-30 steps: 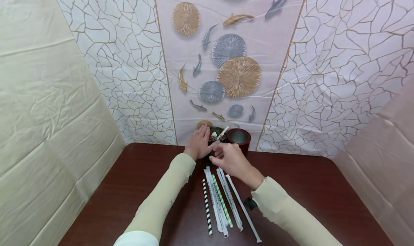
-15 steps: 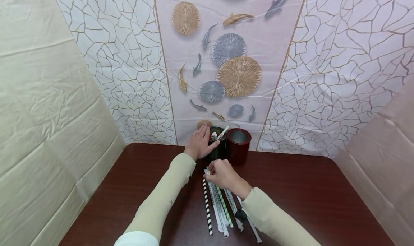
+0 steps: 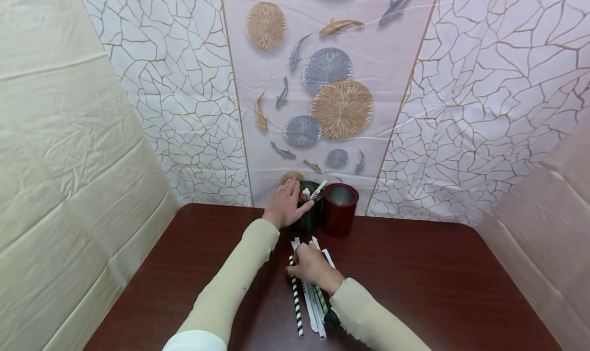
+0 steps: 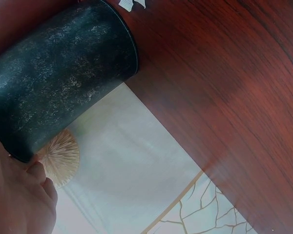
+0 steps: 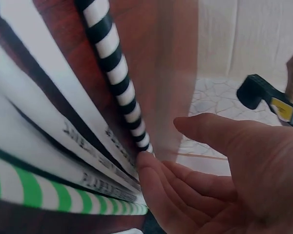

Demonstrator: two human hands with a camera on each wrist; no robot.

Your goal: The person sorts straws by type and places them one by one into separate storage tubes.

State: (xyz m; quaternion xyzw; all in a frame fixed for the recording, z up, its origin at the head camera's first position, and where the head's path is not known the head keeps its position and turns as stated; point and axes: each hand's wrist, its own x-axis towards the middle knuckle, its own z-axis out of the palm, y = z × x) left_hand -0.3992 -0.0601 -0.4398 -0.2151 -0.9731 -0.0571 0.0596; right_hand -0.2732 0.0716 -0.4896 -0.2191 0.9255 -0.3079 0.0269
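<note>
My left hand [image 3: 287, 205] holds the black cup [image 3: 312, 215] at the table's far edge, fingers along its left side and thumb across its front. The cup has several straws [image 3: 318, 188] standing in it. The left wrist view shows the black cup [image 4: 63, 78] close up, with my left hand [image 4: 19, 195] at its rim. My right hand [image 3: 310, 263] lies on a row of straws on the table. In the right wrist view its fingertips [image 5: 145, 163] touch the end of the black-and-white striped straw [image 5: 115, 73] and the white wrapped straws [image 5: 53, 102]. Its thumb stands apart.
A red cup [image 3: 340, 207] stands just right of the black one. A green-striped straw [image 3: 319, 295] and the black-and-white straw [image 3: 296, 302] lie toward me on the dark wooden table [image 3: 438, 279]. Cloth walls close in the back and both sides.
My right hand has drawn back from the cups toward me and come down on the row of straws. The left hand has stayed on the black cup.
</note>
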